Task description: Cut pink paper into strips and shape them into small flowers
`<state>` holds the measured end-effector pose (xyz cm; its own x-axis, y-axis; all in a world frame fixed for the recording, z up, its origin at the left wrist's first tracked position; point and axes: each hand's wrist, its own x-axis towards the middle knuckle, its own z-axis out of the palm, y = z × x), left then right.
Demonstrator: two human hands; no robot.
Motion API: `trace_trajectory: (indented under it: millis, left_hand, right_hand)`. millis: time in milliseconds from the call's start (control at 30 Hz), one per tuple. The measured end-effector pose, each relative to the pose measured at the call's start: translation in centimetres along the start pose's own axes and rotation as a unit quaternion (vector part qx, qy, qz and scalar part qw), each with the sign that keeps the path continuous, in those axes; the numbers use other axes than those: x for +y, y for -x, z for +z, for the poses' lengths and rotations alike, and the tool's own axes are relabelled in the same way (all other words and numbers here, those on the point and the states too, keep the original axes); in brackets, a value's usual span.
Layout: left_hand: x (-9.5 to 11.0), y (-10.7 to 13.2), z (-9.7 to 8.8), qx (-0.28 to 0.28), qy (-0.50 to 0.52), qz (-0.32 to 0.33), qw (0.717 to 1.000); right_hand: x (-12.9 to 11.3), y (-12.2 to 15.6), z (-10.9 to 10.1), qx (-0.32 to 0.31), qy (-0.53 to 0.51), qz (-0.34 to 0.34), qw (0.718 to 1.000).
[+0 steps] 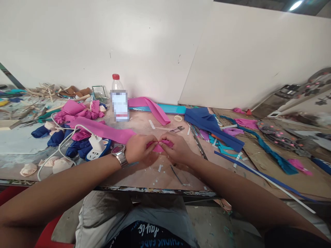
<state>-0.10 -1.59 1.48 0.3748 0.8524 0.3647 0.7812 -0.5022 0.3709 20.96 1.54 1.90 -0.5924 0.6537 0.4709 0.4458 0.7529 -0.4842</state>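
Note:
Between my two hands, low over the front middle of the table, is a pink fabric strip (121,135). Its long free end trails left over the pile, and its near part is bunched at my fingertips. My left hand (139,148), with a metal watch (119,154) on the wrist, pinches the gathered part between thumb and fingers. My right hand (177,148) pinches the same part from the other side, its thumb almost meeting the left one. Some of the bunched fabric is hidden behind the fingers. Small snips (178,129) lie just beyond my right hand.
Left stands a white power strip (96,147) with a looping cable, among pink and navy fabric rosettes (55,137). A red-capped bottle (117,84) stands behind. Navy fabric (203,119), a tape ring (178,118) and a teal twisted strip (269,150) lie right. The table's front edge (155,190) is close.

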Motion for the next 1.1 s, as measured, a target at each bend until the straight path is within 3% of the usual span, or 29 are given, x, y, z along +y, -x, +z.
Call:
trace_trajectory:
  millis: [300, 667, 1100]
  left_hand:
    - [0.05, -0.18, -0.34, -0.017, -0.054, 0.019, 0.998]
    - [0.13, -0.24, -0.34, -0.019, -0.054, 0.018, 0.998]
    - [0.24, -0.31, -0.4, -0.049, -0.078, 0.033, 0.995]
  right_hand:
    - [-0.2, -0.12, 0.06, 0.006, 0.011, 0.008, 1.0]
    - [-0.14, 0.01, 0.34, -0.011, -0.057, 0.078, 0.995]
    - [-0.02, -0.18, -0.17, -0.026, 0.023, -0.015, 0.999]
